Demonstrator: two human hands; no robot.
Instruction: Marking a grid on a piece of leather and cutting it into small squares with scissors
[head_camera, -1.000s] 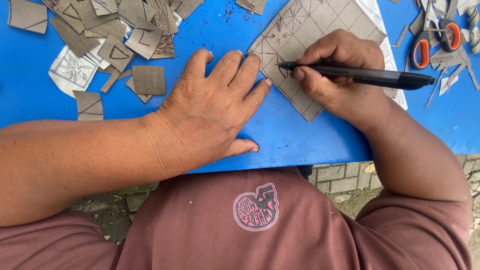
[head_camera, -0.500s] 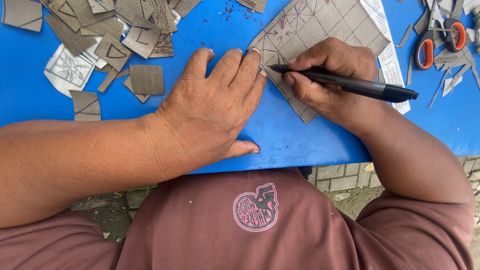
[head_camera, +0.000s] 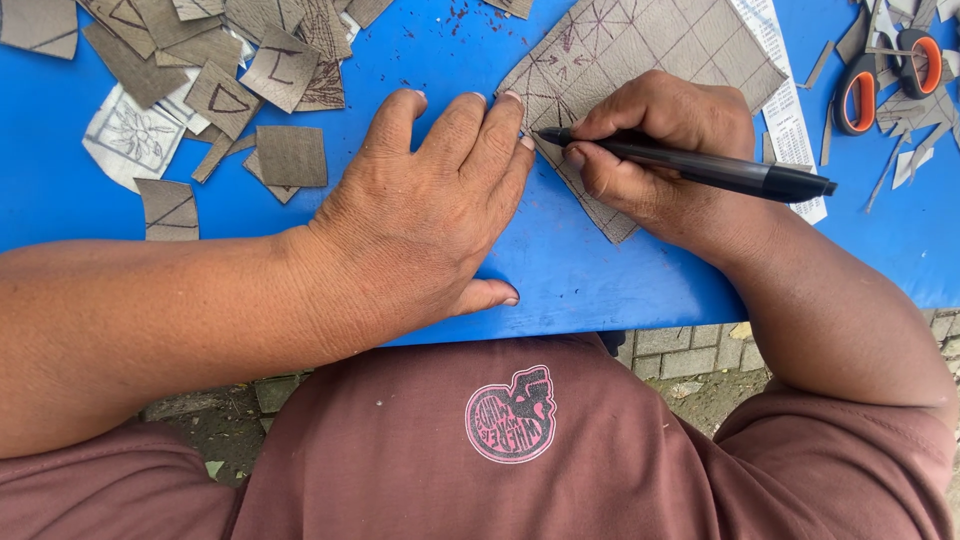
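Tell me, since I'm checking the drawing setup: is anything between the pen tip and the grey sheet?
Nothing visible. The right hand holds the black pen with its tip on the grey sheet; the left hand rests flat beside it.

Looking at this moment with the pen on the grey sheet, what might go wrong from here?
The pen tip sits right beside the left hand's fingertips, so a slip may ink them. The grey sheet is pinned only at one edge, so it might shift and skew a line. The right hand rests on the sheet, which might smear fresh marks.
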